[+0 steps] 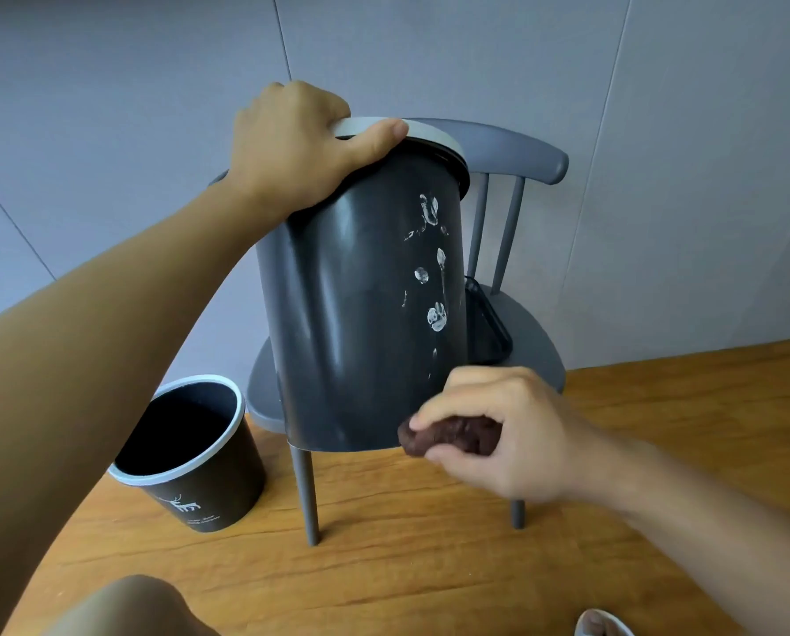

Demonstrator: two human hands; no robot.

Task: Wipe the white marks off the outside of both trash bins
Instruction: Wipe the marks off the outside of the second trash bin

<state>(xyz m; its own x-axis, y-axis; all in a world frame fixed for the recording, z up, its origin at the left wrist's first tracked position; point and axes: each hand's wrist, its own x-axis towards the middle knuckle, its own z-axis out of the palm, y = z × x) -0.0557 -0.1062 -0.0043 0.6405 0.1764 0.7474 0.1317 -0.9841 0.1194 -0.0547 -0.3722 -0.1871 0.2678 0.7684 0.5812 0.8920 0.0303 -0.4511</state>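
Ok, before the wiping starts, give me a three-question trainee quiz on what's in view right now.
1. True or false: the left hand holds the raised bin at its rim.
2. What does the right hand hold? A) a white sponge B) a dark brown cloth C) nothing
3. Fill in: the white marks run down the raised bin's side, and the second bin stands on the ____ beside the chair.

Key: 1 true; 2 B; 3 floor.
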